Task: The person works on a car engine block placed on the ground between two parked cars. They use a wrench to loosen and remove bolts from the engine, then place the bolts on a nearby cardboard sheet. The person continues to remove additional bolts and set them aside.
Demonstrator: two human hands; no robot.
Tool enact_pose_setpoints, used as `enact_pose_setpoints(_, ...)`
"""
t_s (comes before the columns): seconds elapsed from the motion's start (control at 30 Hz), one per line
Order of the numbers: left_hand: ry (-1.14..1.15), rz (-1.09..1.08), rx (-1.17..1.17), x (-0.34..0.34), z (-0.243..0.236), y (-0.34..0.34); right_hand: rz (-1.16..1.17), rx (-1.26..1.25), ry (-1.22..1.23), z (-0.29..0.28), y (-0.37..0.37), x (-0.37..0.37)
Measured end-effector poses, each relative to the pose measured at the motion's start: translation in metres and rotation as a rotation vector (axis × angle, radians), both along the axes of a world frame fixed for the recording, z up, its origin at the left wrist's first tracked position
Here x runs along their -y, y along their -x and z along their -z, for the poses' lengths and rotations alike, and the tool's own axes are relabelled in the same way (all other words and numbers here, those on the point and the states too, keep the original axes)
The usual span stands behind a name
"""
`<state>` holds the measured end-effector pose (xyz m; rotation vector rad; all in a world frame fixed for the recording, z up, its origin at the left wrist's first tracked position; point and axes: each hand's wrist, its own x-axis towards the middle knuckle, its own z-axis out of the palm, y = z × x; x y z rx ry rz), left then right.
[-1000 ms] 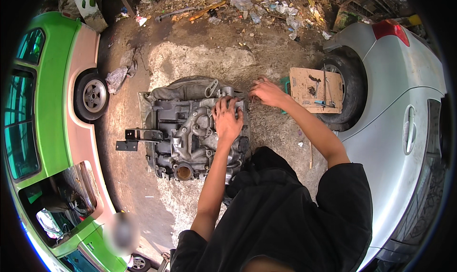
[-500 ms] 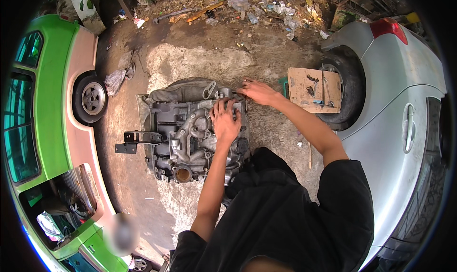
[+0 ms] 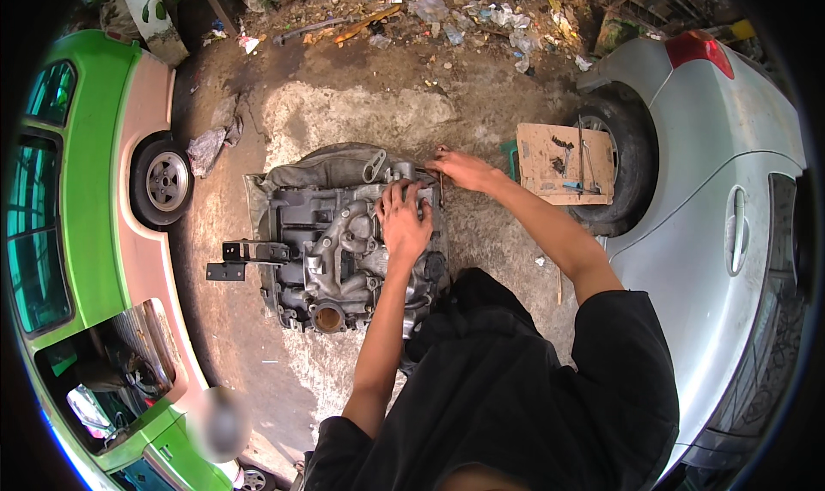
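A grey metal engine (image 3: 322,263) lies on the ground before me, its cast pipes and a round port facing up. Across its right half rests my left hand (image 3: 404,223), fingers spread on the metal. At the engine's far right corner is my right hand (image 3: 467,171), its thumb and fingers drawn together around something thin that I cannot make out. Left of that corner, a flat metal bracket with a slot (image 3: 375,166) stands up from the engine. Grey cloth (image 3: 322,162) lies along the engine's far side, and a black bracket (image 3: 249,261) juts out to the left.
A board with tools and small parts (image 3: 543,177) sits at the right by the silver car (image 3: 718,190). A green and pink vehicle (image 3: 94,173) stands at the left. Crumpled cloth (image 3: 206,147) lies near its wheel, and litter (image 3: 507,18) covers the far ground.
My right hand's fingers have shifted slightly and look more curled at the engine's corner. My left hand stays on the engine in nearly the same place.
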<state>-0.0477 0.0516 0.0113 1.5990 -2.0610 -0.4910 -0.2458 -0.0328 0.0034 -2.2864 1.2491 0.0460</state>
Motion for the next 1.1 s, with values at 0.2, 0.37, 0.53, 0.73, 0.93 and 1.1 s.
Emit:
enact_pose_setpoints(0.2, -0.001, -0.01, -0.018, 0.0, 0.001, 0.002, 0.223, 0.125, -0.171, 0.051, 0.028, -0.006)
enact_pose_setpoints(0.37, -0.01, -0.008, -0.022, 0.0, 0.001, 0.001, 0.78, 0.879, -0.719, 0.135, 0.032, -0.081)
enact_pose_setpoints(0.53, 0.008, -0.01, -0.02, -0.001, 0.002, 0.0, 1.166, 1.427, -1.146, 0.145, -0.027, -0.161)
enact_pose_setpoints(0.73, 0.001, 0.001, -0.003, -0.001, 0.001, 0.0, 1.313, 1.532, -1.134, 0.125, -0.043, -0.17)
enact_pose_setpoints(0.93, 0.012, 0.003, -0.023, 0.0, 0.002, -0.001, 1.376, 1.324, -0.951, 0.118, 0.008, -0.163)
enact_pose_setpoints(1.1, 0.028, 0.008, -0.034, -0.001, 0.003, -0.001, 0.994, 0.756, -0.521, 0.109, 0.05, -0.116)
